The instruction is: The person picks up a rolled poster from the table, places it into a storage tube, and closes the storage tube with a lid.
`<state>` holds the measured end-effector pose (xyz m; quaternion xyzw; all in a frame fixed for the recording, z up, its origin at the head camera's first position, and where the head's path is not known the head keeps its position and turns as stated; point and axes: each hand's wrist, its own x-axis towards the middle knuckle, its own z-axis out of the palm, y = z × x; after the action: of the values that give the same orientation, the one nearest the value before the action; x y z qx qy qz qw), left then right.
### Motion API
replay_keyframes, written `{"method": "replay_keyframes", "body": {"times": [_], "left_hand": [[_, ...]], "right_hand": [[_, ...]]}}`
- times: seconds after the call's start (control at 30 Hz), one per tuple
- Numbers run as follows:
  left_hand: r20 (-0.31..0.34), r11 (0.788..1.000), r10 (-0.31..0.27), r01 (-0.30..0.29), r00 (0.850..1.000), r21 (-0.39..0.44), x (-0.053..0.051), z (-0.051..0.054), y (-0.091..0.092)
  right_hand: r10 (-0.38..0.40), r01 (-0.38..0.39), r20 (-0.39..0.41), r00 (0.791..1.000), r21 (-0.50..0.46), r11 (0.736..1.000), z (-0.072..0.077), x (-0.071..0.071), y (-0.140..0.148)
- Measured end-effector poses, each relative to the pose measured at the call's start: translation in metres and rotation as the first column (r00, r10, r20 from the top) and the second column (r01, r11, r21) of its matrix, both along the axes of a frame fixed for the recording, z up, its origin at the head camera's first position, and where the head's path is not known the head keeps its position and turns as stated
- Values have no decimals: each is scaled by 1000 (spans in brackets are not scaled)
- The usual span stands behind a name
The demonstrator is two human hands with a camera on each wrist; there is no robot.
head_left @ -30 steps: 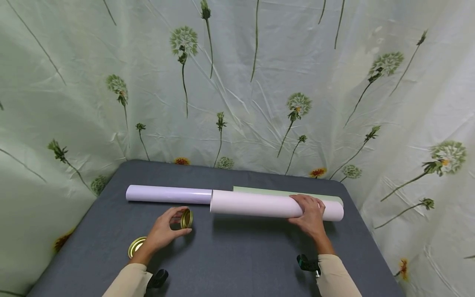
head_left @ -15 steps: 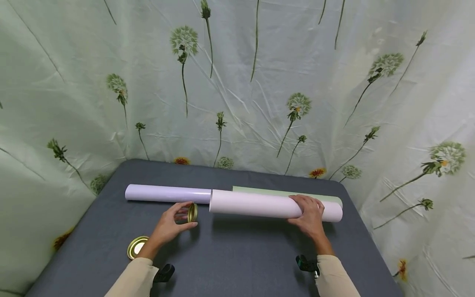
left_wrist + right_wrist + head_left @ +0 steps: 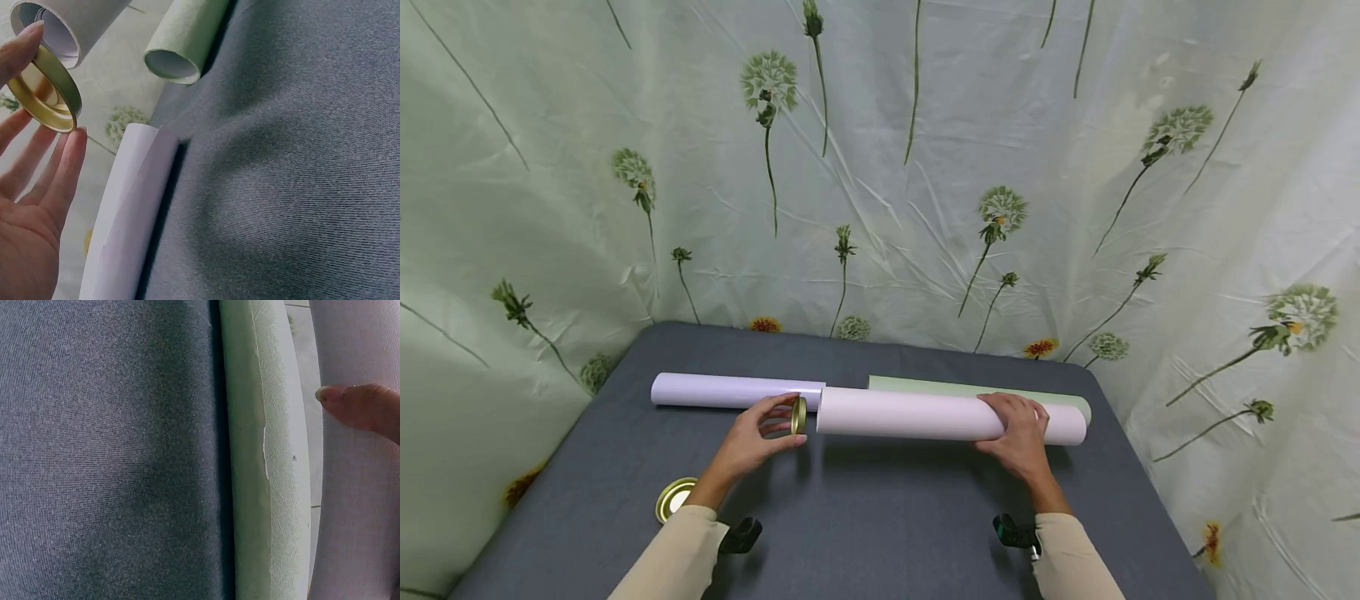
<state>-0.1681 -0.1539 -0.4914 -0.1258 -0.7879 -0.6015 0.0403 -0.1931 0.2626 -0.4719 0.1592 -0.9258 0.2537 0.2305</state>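
My left hand (image 3: 751,442) pinches a gold ring-shaped lid (image 3: 799,415) on edge between thumb and fingertips, just left of the open end of a pale pink roll (image 3: 895,414). In the left wrist view the lid (image 3: 70,94) stands close to the hollow end of that roll (image 3: 94,25); whether they touch I cannot tell. My right hand (image 3: 1021,437) grips the pink roll near its right end, and the roll is raised off the table. In the right wrist view a thumb (image 3: 356,407) lies on its surface.
A lilac roll (image 3: 730,392) lies behind my left hand, and a green roll (image 3: 977,388) behind the pink one. Another gold lid (image 3: 672,498) rests on the dark grey table (image 3: 880,517) beside my left forearm. A flowered curtain (image 3: 880,167) hangs behind.
My left hand has moved right and away from me with its lid, turning it more edge-on towards the pink roll's end. The pink roll has shifted slightly left with my right hand.
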Motion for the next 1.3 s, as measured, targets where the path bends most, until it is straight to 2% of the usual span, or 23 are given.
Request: {"method": "replay_keyframes", "body": {"times": [0.47, 0.6, 0.8, 0.97, 1.3], "left_hand": [[45, 994, -70, 66, 996, 87, -8, 7, 6], [33, 991, -86, 83, 996, 100, -10, 9, 9], [18, 990, -106, 104, 994, 98, -11, 11, 13], [43, 989, -118, 114, 992, 92, -10, 13, 14], [39, 992, -112, 110, 993, 56, -10, 13, 17]], "right_hand": [[14, -14, -19, 1000, 12, 1000, 3, 0, 0], [17, -16, -11, 1000, 12, 1000, 3, -1, 0], [5, -5, 3, 1000, 16, 1000, 2, -1, 0], [10, -10, -8, 1000, 15, 1000, 1, -1, 1], [9, -9, -7, 1000, 15, 1000, -1, -1, 0]]}}
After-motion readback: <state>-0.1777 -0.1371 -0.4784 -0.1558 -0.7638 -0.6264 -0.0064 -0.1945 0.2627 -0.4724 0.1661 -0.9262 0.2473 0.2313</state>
